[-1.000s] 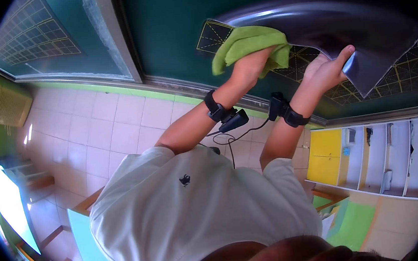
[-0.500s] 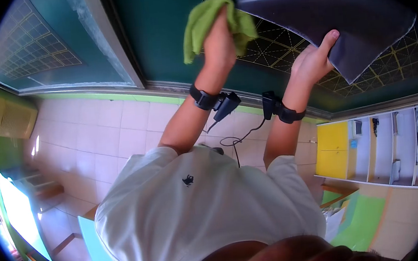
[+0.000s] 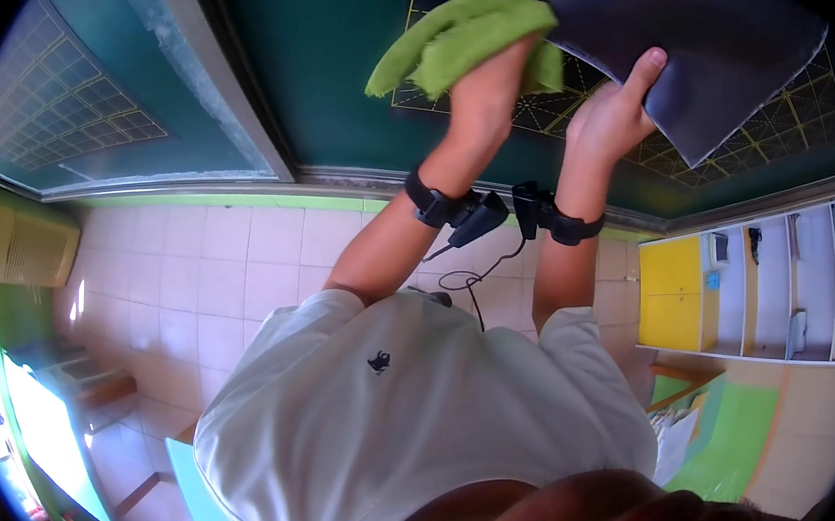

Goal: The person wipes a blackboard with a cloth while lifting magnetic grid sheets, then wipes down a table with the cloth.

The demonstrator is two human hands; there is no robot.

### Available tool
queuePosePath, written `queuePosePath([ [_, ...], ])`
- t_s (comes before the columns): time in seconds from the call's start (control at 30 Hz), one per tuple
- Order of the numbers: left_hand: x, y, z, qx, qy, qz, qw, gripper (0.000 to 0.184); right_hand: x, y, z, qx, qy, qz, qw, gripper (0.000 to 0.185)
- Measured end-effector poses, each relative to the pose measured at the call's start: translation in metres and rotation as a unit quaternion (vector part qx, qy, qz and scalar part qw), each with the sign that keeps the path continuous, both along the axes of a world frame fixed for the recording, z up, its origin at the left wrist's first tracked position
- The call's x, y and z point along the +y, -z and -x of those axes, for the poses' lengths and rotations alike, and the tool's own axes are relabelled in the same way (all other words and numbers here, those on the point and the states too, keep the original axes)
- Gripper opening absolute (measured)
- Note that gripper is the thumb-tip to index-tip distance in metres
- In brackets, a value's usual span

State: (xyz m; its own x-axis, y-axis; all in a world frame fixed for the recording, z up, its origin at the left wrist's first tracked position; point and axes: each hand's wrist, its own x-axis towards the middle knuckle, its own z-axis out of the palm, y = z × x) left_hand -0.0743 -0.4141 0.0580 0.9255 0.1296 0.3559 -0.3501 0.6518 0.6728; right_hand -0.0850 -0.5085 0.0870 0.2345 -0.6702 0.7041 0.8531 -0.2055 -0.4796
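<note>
My left hand [image 3: 491, 83] is closed on a green cloth [image 3: 477, 39], which covers most of its fingers. The cloth lies against the upper left part of a dark flexible sheet [image 3: 687, 29], near its curled edge. My right hand [image 3: 615, 121] pinches the sheet's lower edge, thumb on the near face and fingers hidden behind. The glossy dark sheet bends away from the green chalkboard [image 3: 319, 69]. Under it shows a black surface with a yellow grid [image 3: 794, 99]; I cannot tell whether it belongs to the same sheet.
A metal frame [image 3: 230, 88] divides the board, with another gridded panel [image 3: 70, 93] to the left. White shelves with yellow doors [image 3: 672, 296] stand at right. A cable [image 3: 475, 280] hangs between the black wrist straps. A light blue tabletop [image 3: 194, 493] is at lower left.
My left hand has moved right with the green cloth, uncovering the sheet's upper left corner and grid. My right hand keeps its hold on the sheet, nearly still.
</note>
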Motion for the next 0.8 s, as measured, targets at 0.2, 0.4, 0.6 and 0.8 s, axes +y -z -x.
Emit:
queuePosePath([
  [0.2,-0.042,0.003,0.007,-0.042,0.190,-0.034,0.980,0.025,0.004,-0.004,0.006,0.080,-0.049,-0.030,0.995,0.042],
  [0.4,-0.031,0.002,-0.008,-0.028,0.144,-0.027,0.989,0.023,-0.032,-0.016,0.024,0.018,-0.036,-0.044,0.998,0.046],
  [0.6,0.005,-0.022,-0.029,-0.001,0.148,0.021,0.989,0.025,-0.046,-0.019,0.031,0.068,0.033,0.013,0.997,0.035],
  [0.8,0.001,-0.018,-0.035,-0.074,0.099,0.021,0.992,0.026,-0.028,-0.038,0.025,0.096,0.091,0.106,0.986,0.036],
])
